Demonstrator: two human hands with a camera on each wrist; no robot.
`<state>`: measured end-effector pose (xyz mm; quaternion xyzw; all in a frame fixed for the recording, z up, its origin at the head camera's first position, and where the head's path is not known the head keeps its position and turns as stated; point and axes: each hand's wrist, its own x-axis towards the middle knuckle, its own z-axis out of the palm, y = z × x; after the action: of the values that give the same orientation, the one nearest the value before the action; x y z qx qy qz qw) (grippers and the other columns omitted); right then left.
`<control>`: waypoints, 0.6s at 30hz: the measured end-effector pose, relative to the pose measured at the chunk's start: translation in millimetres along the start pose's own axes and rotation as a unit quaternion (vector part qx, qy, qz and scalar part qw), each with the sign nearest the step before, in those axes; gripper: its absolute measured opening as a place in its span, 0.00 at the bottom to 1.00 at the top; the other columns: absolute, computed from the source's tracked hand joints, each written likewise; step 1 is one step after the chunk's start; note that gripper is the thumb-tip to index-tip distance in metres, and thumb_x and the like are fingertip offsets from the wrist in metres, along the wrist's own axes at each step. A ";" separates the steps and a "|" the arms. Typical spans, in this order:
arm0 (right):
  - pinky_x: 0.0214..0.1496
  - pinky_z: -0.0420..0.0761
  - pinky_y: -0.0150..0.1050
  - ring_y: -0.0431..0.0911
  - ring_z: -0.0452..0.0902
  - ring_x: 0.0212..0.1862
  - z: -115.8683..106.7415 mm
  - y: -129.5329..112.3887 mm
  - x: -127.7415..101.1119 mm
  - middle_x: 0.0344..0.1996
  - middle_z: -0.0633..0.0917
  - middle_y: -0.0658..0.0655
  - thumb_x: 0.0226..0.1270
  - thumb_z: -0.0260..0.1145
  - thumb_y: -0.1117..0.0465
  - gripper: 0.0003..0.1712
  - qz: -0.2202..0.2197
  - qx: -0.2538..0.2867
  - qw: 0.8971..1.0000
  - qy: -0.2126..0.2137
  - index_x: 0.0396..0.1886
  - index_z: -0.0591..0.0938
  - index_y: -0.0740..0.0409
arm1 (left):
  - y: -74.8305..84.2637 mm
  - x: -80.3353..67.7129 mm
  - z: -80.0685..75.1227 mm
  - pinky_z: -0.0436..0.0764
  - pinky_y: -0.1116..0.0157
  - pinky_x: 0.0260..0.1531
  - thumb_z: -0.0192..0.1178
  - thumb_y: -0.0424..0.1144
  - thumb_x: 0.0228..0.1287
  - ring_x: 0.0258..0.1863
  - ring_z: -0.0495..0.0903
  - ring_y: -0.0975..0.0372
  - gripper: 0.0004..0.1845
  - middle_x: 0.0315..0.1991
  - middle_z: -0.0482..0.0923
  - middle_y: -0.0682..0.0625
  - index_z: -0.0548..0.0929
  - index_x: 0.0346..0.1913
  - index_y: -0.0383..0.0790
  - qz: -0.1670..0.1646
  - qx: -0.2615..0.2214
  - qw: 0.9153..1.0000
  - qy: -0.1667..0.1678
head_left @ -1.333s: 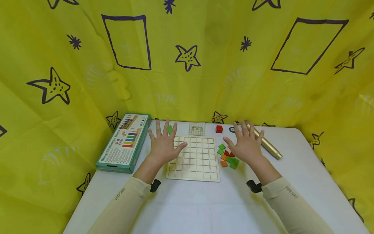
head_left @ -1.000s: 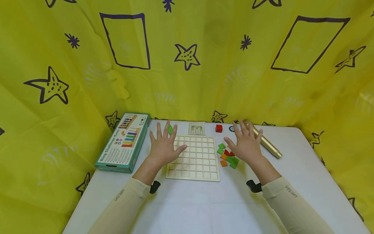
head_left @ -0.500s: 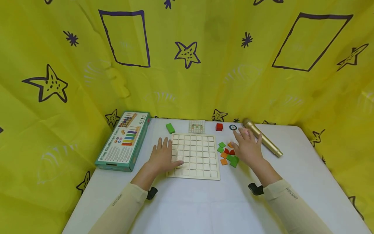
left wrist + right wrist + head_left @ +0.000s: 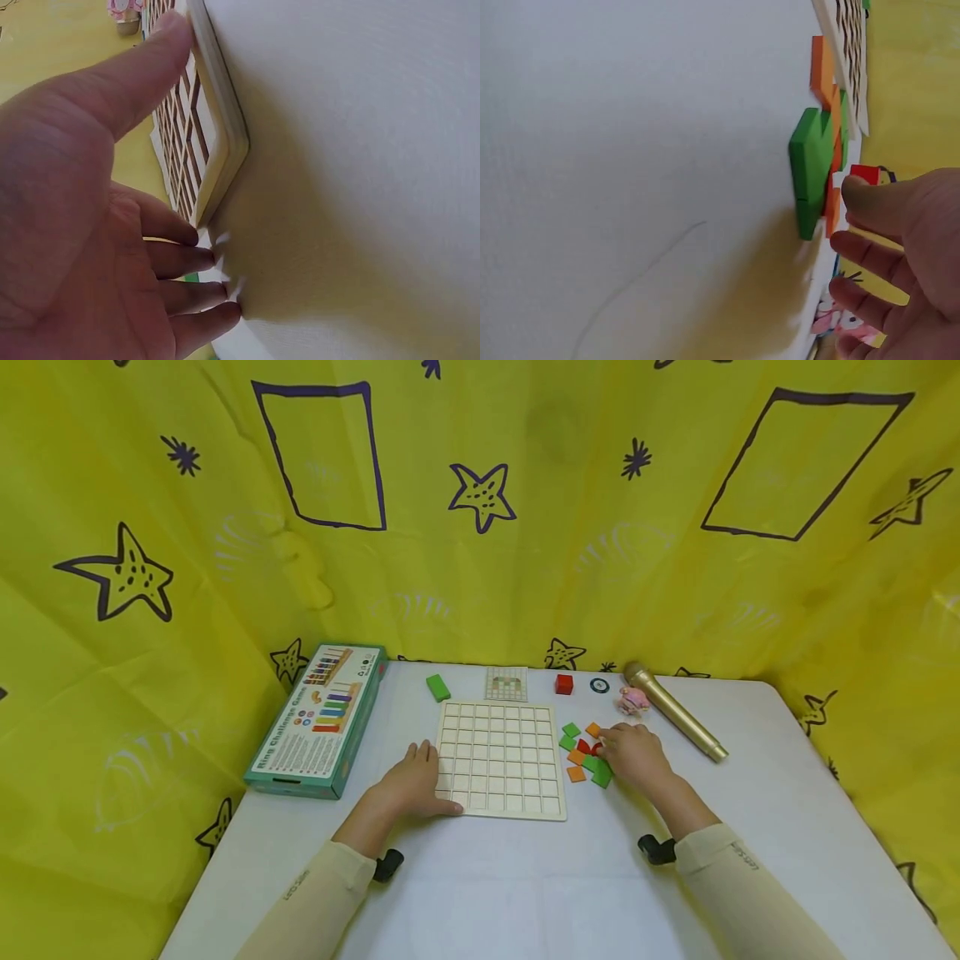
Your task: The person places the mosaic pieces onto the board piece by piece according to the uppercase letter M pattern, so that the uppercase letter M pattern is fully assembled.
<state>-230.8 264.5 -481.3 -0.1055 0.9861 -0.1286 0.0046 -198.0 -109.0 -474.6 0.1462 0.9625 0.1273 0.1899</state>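
Note:
A pale wooden grid board (image 4: 507,765) lies in the middle of the white table. At its near-left corner is my left hand (image 4: 412,783), thumb along the front edge and fingers beside the left edge. The left wrist view shows the thumb (image 4: 142,71) at the board's rim and the fingers stretched down by the table. My right hand (image 4: 637,757) hovers at the right side of a small group of flat coloured tiles, its fingertips close by a red tile (image 4: 584,747). Green tiles (image 4: 810,165) and orange tiles (image 4: 822,71) lie around it. The right palm holds nothing visible.
A boxed ring game (image 4: 315,722) lies at the left. Along the back are a green block (image 4: 438,688), a grid pattern card (image 4: 506,684), a red cube (image 4: 564,684), a round disc (image 4: 599,685), a pink figurine (image 4: 633,700) and a gold microphone (image 4: 678,714).
Both hands have come down from above the table with spread fingers. The left moved toward me to the board's corner; the right lowered to the tiles, uncovering the pink figurine.

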 end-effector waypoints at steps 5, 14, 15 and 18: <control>0.55 0.72 0.62 0.63 0.76 0.51 8.8 9.9 5.3 0.49 0.84 0.66 0.70 0.67 0.60 0.17 0.003 0.036 0.999 -0.023 0.54 0.85 0.65 | -0.1 -0.2 0.2 0.57 0.49 0.73 0.71 0.66 0.54 0.76 0.46 0.36 0.64 0.77 0.47 0.28 0.53 0.75 0.19 0.004 0.008 1.000 -0.007; 0.51 0.78 0.52 0.55 0.74 0.43 9.1 17.9 11.9 0.45 0.83 0.62 0.68 0.69 0.64 0.14 0.032 0.143 0.988 -0.046 0.51 0.85 0.65 | 2.2 0.1 -0.3 0.57 0.49 0.72 0.72 0.66 0.52 0.76 0.47 0.36 0.64 0.77 0.48 0.27 0.54 0.74 0.19 0.000 0.013 1.000 -0.004; 0.50 0.78 0.52 0.55 0.74 0.42 8.7 18.0 12.9 0.45 0.83 0.62 0.68 0.69 0.65 0.14 0.031 0.146 0.988 -0.051 0.51 0.85 0.65 | 1.8 0.3 -0.2 0.57 0.49 0.72 0.72 0.66 0.52 0.76 0.47 0.36 0.64 0.76 0.48 0.27 0.54 0.74 0.18 0.000 0.015 1.000 -0.003; 0.50 0.78 0.52 0.54 0.75 0.42 7.4 17.3 17.2 0.43 0.83 0.61 0.68 0.69 0.65 0.12 0.025 0.145 0.987 -0.068 0.49 0.85 0.65 | 0.0 1.3 0.4 0.58 0.49 0.72 0.71 0.67 0.52 0.76 0.48 0.36 0.65 0.76 0.48 0.27 0.54 0.74 0.18 0.001 0.022 1.000 -0.001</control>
<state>-251.0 275.4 -492.6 -0.0878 0.9567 -0.2622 0.0905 -199.1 -108.5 -475.4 0.1519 0.9647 0.1060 0.1874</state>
